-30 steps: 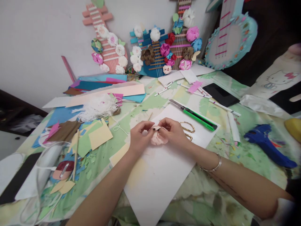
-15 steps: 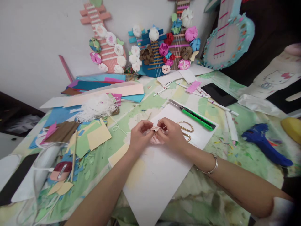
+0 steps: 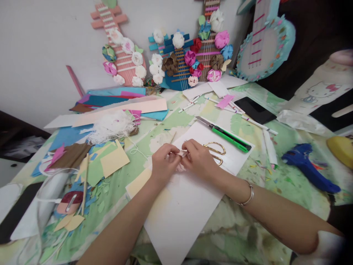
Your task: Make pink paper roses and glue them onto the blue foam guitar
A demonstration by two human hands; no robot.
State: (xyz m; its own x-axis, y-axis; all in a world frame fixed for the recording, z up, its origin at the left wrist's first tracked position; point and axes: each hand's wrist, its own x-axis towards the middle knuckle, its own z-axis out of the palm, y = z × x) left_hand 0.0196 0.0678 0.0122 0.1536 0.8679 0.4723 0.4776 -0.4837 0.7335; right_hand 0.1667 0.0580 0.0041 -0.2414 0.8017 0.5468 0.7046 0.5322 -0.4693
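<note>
A table (image 3: 275, 176) with a green patterned cover carries a white sheet (image 3: 187, 209). Over it the left hand (image 3: 162, 165) and right hand (image 3: 201, 158) meet, fingertips of both pinched shut on a small pale pink paper piece (image 3: 182, 153), mostly hidden, perhaps a flower. Gold scissors (image 3: 216, 151) lie just beside the right hand, a green cutter (image 3: 228, 136) beyond.

Both forearms are bare all the way up, no sleeves on them at all. Right wrist has a thin silver bangle (image 3: 247, 194), plain and smooth, sitting a bit loose. Down at the bottom right corner there's a sliver of white fabric (image 3: 325, 246) by the upper arm, probably a short sleeve edge. No rings on the fingers that I can make out.
</note>
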